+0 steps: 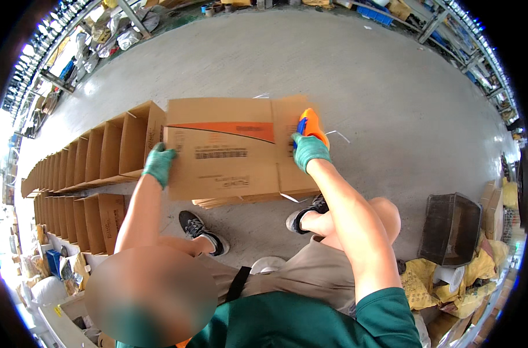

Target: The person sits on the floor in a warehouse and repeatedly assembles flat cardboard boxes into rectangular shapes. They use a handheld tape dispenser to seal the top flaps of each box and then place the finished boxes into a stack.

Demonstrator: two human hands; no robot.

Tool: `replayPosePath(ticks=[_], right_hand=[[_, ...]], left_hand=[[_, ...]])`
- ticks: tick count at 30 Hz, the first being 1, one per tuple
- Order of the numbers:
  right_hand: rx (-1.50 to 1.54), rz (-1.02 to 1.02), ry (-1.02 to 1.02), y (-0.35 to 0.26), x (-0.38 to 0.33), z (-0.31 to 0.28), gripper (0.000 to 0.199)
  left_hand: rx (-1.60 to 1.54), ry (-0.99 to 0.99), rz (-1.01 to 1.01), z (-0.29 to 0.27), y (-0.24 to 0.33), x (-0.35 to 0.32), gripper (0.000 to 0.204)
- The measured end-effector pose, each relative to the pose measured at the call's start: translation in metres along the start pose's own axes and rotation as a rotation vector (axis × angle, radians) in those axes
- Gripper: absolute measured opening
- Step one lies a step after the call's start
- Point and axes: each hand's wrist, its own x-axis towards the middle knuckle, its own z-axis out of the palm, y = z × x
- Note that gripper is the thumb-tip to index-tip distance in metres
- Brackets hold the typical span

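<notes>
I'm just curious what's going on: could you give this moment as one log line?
left hand: grips left edge of cardboard box | right hand: holds orange tape dispenser on box | rows of open boxes on floor at left

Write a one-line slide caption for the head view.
Green-gloved left hand steadies a flat brown cardboard box while the right hand grips an orange tape dispenser against it.

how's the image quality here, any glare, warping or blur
Head view: strong fisheye bending, the rows of open brown cardboard boxes curve toward the rim; daylight blows out the left edge; the pale concrete floor is evenly lit with soft shadows; the flat brown cardboard box and both green-gloved hands, left and right, are sharp.
</notes>
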Motion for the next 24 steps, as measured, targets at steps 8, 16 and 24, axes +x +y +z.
replayPosePath(ticks=[8,16,24], right_hand=[[-0.127,0.005,-0.178,-0.009,-0.048,-0.011,0.040],[-0.151,-0.938,0.616,-0.114,-0.090,-0.111,0.059],[-0.263,-0.793,0.546,-0.159,-0.106,-0.102,0.067]], left_hand=[[-0.294,0.126,0.145,-0.104,0.036,-0.036,0.032],[-0.010,0.131,0.178,-0.152,-0.001,-0.038,0.027],[0.051,0.143,0.269,-0.144,0.006,-0.049,0.027]])
